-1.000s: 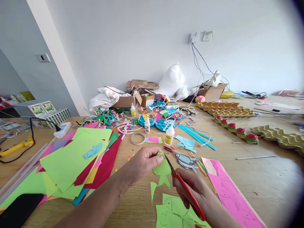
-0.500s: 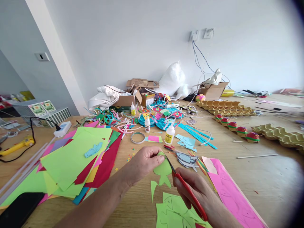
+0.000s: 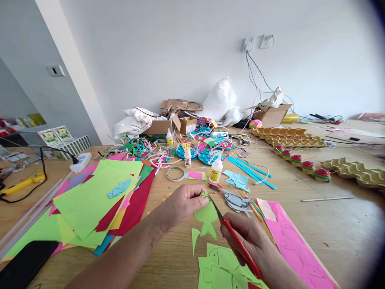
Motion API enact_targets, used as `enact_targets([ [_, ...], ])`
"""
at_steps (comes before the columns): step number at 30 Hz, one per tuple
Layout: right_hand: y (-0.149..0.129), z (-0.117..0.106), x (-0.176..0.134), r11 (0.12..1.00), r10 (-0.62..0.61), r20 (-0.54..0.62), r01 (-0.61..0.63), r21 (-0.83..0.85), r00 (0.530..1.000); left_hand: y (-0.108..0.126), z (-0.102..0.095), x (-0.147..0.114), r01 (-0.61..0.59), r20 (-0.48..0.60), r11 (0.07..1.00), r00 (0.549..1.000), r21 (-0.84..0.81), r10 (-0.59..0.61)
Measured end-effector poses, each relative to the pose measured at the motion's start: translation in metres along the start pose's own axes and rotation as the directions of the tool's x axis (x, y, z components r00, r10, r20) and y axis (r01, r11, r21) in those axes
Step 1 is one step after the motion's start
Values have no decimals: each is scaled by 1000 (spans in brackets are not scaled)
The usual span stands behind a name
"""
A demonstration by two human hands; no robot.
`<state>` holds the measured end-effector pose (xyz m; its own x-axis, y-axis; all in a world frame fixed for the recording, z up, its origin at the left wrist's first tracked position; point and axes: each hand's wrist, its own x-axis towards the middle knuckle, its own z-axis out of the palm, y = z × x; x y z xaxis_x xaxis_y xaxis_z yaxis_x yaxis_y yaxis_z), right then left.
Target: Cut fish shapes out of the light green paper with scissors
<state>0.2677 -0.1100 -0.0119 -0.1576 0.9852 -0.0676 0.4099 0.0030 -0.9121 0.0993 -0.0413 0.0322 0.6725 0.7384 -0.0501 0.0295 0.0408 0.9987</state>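
Note:
My left hand [image 3: 192, 200] pinches the top of a green paper fish [image 3: 205, 218], whose forked tail hangs toward me. Red-handled scissors [image 3: 240, 243] are gripped in my right hand [image 3: 248, 235], their blades lying along the upper right edge of the fish. Whether the blades are fully closed I cannot make out. Below the fish a thin green paper scrap [image 3: 195, 240] lies on the table. Closer to me are green sheets with pencilled fish outlines [image 3: 221, 273]. A grey-blue paper fish [image 3: 237, 202] rests just beyond my right hand.
Coloured paper sheets [image 3: 90, 200] are stacked at the left, a black phone [image 3: 28, 263] in front of them. Glue bottles [image 3: 215, 170] and a tape roll [image 3: 175, 174] stand ahead. Pink paper [image 3: 293, 245] and egg cartons [image 3: 355, 172] lie to the right.
The view has shifted very slightly, so the surroundings sit a little further right. Both hands, the fish and the scissors keep nearly the same pose.

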Motion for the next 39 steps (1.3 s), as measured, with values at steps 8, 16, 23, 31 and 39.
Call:
enact_targets([
  [8,-2,1,1,997,26,-4,-25,74,1000,-2,-2,1,-27,0,996,1000,85,27],
  [16,-3,1,0,997,14,28,-16,73,1000,-5,-1,1,5,13,999,1000,44,-6],
  [23,-6,2,0,998,16,23,-17,55,1000,-4,1,2,22,12,1000,1000,-4,-22],
  [31,-3,2,-2,999,20,15,-21,27,1000,-6,-2,1,17,29,1000,999,13,-18],
  [39,-3,3,-1,1000,26,15,-26,9,1000,-3,-7,0,15,74,998,997,60,-20],
])
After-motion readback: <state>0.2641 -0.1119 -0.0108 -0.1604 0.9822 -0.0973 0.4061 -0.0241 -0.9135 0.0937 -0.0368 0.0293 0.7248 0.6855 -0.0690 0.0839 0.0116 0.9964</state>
